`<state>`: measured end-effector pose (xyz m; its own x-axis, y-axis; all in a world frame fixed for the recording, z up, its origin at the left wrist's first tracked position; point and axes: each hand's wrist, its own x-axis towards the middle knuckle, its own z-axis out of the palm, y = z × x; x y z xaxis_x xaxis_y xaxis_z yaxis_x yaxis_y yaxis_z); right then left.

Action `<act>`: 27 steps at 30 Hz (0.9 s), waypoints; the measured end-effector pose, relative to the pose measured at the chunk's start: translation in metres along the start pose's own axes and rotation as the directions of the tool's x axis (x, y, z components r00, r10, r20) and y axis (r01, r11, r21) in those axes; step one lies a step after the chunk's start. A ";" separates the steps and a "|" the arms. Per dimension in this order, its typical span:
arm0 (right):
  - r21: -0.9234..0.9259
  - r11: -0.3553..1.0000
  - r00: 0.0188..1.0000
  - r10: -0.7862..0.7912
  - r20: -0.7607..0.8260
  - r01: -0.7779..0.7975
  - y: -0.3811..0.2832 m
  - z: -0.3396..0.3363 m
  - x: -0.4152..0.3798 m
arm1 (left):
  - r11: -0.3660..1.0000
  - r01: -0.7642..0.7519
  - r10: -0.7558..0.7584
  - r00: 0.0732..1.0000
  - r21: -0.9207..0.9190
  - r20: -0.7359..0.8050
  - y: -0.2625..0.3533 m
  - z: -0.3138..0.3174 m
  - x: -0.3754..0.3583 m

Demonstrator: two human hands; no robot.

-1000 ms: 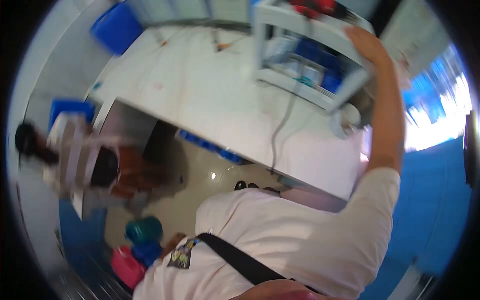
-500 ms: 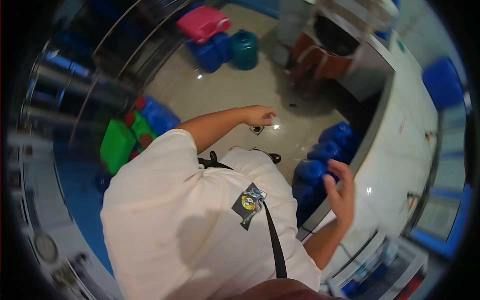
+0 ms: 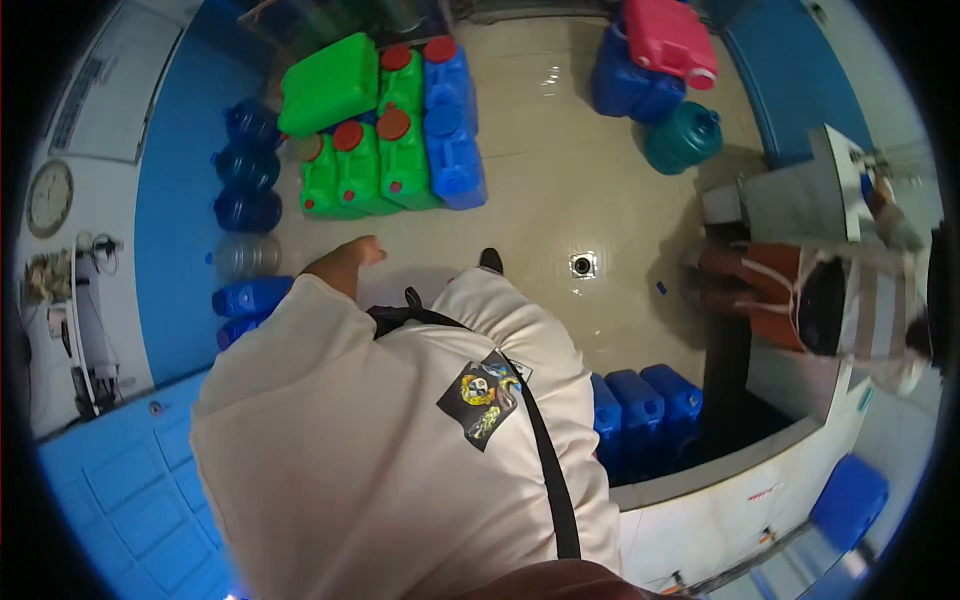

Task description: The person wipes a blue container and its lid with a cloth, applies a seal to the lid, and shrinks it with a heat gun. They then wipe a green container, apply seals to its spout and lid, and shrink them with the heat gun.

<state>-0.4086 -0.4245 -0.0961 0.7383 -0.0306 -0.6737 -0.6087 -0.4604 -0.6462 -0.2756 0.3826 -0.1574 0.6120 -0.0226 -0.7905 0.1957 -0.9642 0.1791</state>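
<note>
My left hand (image 3: 370, 250) hangs over the tiled floor with its fingers loosely apart and nothing in them. Just beyond it stand several green jerry cans (image 3: 406, 165) with red caps, closely grouped. Beside these are blue jerry cans (image 3: 456, 155), also red-capped. One green jerry can (image 3: 330, 85) lies on top of the group. To the left, round water bottles (image 3: 247, 207) line the blue wall, a clear bottle (image 3: 248, 257) among them. My right hand is out of view.
Blue jerry cans (image 3: 636, 397) stand along the low ledge (image 3: 715, 470) at right. A person (image 3: 790, 300) is at the sink counter. A pink jerry can (image 3: 668, 42) rests on blue ones, near a teal bottle (image 3: 683, 138). A drain (image 3: 582, 265) sits in the floor.
My view and body have turned left, toward the green jerry cans and blue wall. My right hand has left the view. My left hand is lower and now near the jerry cans.
</note>
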 end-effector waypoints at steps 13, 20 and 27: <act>-0.211 0.956 0.978 -0.192 0.083 0.206 -0.252 0.022 0.244 | 0.702 -0.097 -0.153 0.947 -0.706 -0.282 0.065 -0.167 -0.070; -0.285 0.923 0.901 -0.124 0.416 0.259 -0.356 0.105 0.349 | 0.591 0.055 -0.543 0.765 -0.805 -0.347 -0.005 -0.040 -0.141; -0.711 0.591 0.798 0.177 0.575 0.381 -0.400 0.161 0.424 | 0.221 0.402 -0.840 0.542 -0.888 0.037 0.057 0.254 -0.248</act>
<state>0.1011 -0.1105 -0.1810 0.3143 0.4044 -0.8589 0.1280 -0.9145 -0.3838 -0.6109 0.2665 -0.1002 0.1394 0.7875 -0.6003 0.9702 0.0126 0.2418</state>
